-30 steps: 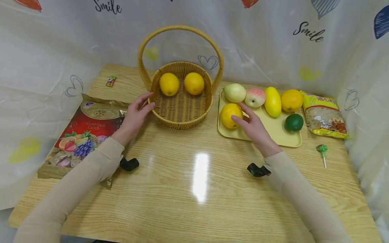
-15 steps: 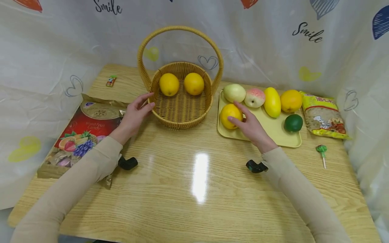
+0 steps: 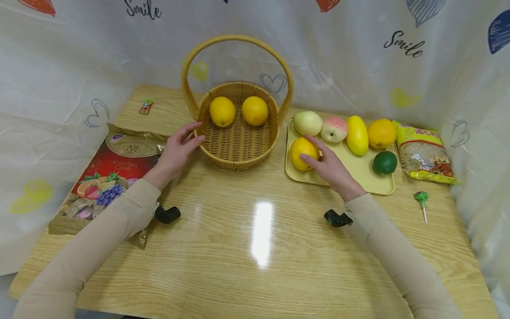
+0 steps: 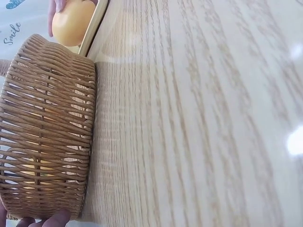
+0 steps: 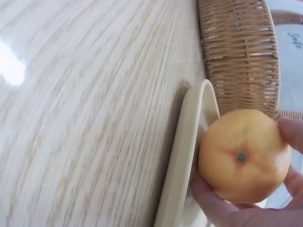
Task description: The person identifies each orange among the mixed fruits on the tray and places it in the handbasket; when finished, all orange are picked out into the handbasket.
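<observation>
My right hand (image 3: 328,165) grips an orange (image 3: 299,155) at the left end of the pale yellow tray (image 3: 338,179). Seen from the right wrist, thumb and fingers hold opposite sides of the orange (image 5: 244,156), and its stem end faces the camera. My left hand (image 3: 174,153) rests against the left side of the wicker basket (image 3: 235,161), with thumb and index tips right at the rim. From the left wrist, a few fingertips (image 4: 57,219) lie along the basket's outer wall. Inside the basket, two oranges (image 3: 222,111) sit toward the back.
The tray also bears a pale green fruit (image 3: 307,123), a peach (image 3: 334,129), a mango (image 3: 357,135), another orange (image 3: 381,134) and a dark green fruit (image 3: 384,163). A candy bag (image 3: 127,155) lies left; a food packet (image 3: 426,153) and lollipop (image 3: 422,201) lie right.
My right hand has moved slightly left and closed more snugly on the orange. The left hand stays at the basket's rim.
</observation>
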The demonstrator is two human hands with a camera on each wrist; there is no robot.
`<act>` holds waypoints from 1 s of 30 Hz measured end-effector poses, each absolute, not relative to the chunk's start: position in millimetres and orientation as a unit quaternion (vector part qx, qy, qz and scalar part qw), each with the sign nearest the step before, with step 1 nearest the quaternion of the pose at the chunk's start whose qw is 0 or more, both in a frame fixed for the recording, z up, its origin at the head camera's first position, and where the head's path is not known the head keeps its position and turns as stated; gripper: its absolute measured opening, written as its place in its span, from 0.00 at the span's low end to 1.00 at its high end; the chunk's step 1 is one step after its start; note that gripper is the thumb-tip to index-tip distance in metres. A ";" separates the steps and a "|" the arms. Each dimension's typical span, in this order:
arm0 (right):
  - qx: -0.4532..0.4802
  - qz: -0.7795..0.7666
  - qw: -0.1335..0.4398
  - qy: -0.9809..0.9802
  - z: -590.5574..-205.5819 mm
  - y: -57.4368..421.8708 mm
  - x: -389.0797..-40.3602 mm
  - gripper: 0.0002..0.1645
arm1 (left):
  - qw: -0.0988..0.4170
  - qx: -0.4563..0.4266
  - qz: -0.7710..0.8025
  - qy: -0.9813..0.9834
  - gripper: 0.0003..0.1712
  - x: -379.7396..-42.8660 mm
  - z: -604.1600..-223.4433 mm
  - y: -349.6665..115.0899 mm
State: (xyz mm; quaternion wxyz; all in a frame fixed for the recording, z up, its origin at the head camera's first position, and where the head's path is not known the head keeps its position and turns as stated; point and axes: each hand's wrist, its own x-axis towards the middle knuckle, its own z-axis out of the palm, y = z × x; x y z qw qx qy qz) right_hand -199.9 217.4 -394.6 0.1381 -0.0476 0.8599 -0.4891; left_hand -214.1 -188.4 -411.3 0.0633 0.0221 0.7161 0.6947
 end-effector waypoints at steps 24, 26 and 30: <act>-0.095 -0.436 0.066 0.893 -372.0 215.6 -194.0 0.38 | 0.057 0.026 0.696 0.715 0.32 -214.3 -413.4 -187.7; -0.087 -0.451 0.073 0.885 -364.0 214.1 -193.0 0.38 | 0.057 0.027 0.693 0.719 0.32 -214.2 -413.7 -188.2; -0.086 -0.471 0.086 0.874 -346.1 208.0 -190.0 0.37 | 0.058 0.030 0.691 0.720 0.32 -214.4 -414.0 -188.4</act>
